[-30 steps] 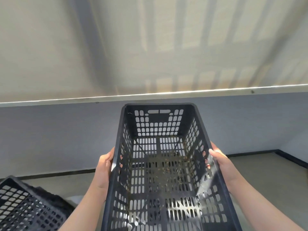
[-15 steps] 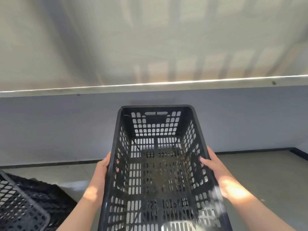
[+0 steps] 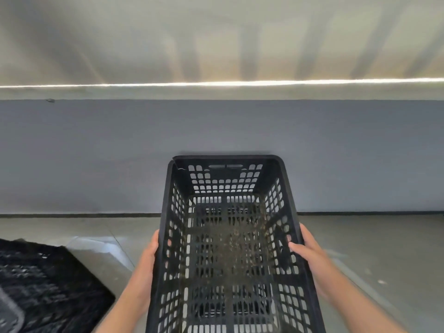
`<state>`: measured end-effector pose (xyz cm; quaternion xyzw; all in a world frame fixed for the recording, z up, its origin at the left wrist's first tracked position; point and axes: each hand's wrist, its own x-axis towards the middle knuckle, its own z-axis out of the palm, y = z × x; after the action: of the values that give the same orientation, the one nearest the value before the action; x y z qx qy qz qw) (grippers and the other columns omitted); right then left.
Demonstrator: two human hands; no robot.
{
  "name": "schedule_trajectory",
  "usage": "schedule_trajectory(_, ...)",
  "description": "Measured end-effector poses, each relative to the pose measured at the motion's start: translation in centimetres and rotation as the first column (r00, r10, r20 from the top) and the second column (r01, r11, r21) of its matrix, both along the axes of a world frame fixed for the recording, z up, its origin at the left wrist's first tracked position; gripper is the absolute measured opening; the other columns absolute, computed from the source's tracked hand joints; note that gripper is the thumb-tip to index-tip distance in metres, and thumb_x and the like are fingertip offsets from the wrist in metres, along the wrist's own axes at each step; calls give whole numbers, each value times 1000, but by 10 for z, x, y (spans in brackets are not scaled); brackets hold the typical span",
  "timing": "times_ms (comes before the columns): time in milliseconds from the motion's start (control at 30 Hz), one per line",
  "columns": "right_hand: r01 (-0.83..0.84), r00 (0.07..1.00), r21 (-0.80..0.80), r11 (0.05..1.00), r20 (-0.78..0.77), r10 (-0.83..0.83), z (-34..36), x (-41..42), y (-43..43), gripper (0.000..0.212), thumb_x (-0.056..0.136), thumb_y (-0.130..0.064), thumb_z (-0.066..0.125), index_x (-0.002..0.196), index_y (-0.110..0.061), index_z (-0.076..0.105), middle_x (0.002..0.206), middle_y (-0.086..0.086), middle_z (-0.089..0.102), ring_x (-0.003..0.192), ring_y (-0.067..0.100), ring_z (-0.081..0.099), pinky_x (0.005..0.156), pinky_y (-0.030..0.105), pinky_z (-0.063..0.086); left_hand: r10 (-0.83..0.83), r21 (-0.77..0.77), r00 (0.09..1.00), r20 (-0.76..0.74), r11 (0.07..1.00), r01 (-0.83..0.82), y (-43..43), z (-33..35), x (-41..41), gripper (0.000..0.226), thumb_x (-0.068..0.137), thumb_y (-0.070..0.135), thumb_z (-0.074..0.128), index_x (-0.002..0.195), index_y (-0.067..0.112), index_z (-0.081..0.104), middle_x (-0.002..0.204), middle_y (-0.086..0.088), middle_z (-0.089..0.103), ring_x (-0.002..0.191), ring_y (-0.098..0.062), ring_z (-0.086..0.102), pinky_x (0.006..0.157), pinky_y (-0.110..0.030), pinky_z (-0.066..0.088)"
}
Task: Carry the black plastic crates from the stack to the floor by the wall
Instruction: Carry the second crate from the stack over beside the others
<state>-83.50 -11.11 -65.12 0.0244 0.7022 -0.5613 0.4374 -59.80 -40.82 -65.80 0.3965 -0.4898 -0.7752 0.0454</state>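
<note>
Item: black plastic crate (image 3: 229,248), perforated walls and base, empty apart from fine brown debris scattered on the bottom. Held clear of the floor (image 3: 360,236), open side up, long axis pointing away from the person toward the wall (image 3: 96,152).

Grip: left hand (image 3: 149,258) clasps the left long rim, right hand (image 3: 306,251) the right long rim; each is closed on the crate, with fingertips showing through the side holes.

Step in hand, as judged: carrying, with the set-down still to come. Handling note: keep both rims level, lower evenly, and land the far end just short of the wall's dark skirting strip (image 3: 84,215) rather than knocking it. A small crack or chip shows at the far-left corner of the rim; avoid loading that corner.

Surroundings: another black crate (image 3: 48,284), blurred, lies on the floor to the left of the left hand, below it. Floor ahead of the hands looks unobstructed; drift left would crowd that neighbour.
</note>
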Motion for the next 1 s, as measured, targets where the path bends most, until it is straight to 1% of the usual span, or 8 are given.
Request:
schedule_trajectory(100, 2, 1000, -10, 1000, 17, -2, -26, -5, -2, 56, 103, -23, 59, 148, -53, 45, 147, -15, 60, 131, 21, 62, 109, 57, 48, 6, -6, 999, 33, 1000, -5, 0, -30, -5, 52, 103, 62, 32, 143, 36, 54, 134, -15, 68, 122, -38, 66, 105, -63, 47)
schedule_trajectory(233, 0, 1000, -23, 1000, -1, 0, -56, -9, -8, 53, 102, -17, 58, 140, -54, 53, 137, -14, 68, 121, 19, 69, 101, 54, 55, 4, -6, 998, 56, 1000, -4, -3, -59, -15, 54, 97, 63, 35, 137, 35, 58, 128, -16, 71, 116, -37, 70, 99, -57, 53)
schedule_trajectory(333, 11, 1000, -26, 1000, 3, -11, -77, -8, -10, 53, 102, -15, 57, 139, -53, 55, 137, -12, 69, 122, 21, 69, 103, 56, 53, 4, 0, 1000, 27, 1000, -4, -4, -78, -11, 51, 103, 58, 29, 141, 37, 57, 133, -10, 70, 120, -30, 68, 94, -45, 58)
schedule_trajectory(433, 35, 999, -21, 999, 13, -34, -95, -6, -8, 57, 102, -14, 57, 144, -52, 52, 140, -16, 66, 124, 16, 68, 104, 52, 52, 9, 10, 1000, 14, 1000, -9, -5, -93, -8, 49, 106, 52, 28, 143, 35, 55, 137, -6, 68, 124, -25, 67, 87, -33, 61)
schedule_trajectory(533, 25, 1000, -29, 999, 10, -24, -108, -6, -6, 56, 102, -13, 56, 142, -52, 53, 136, -15, 70, 118, 14, 71, 90, 40, 60, -14, 3, 1000, 17, 1000, 14, -4, -105, -11, 49, 108, 52, 25, 146, 36, 51, 139, -6, 67, 125, -28, 65, 92, -39, 60)
schedule_trajectory(633, 37, 999, -33, 999, 23, -36, -116, -7, -4, 56, 102, -13, 55, 138, -56, 55, 130, -16, 72, 114, 15, 73, 79, 32, 64, -20, -7, 999, 28, 1000, 21, -1, -117, -14, 48, 107, 51, 26, 144, 37, 53, 136, -7, 69, 122, -28, 67, 86, -34, 62)
schedule_trajectory(867, 52, 999, -36, 998, 2, -52, -132, -9, -5, 55, 102, -9, 52, 135, -53, 58, 129, -11, 73, 115, 20, 73, 95, 50, 56, 10, 1, 999, 42, 1000, -10, 1, -134, -16, 48, 109, 46, 24, 147, 35, 51, 137, -5, 68, 125, -27, 66, 87, -35, 62)
schedule_trajectory(1000, 43, 999, -50, 998, 8, -43, -134, -10, -5, 53, 103, -11, 53, 137, -50, 57, 130, -8, 73, 115, 21, 72, 96, 52, 56, 23, 10, 999, 43, 1000, -23, 0, -136, -15, 49, 107, 50, 27, 147, 36, 51, 140, -6, 66, 128, -28, 63, 101, -48, 50)
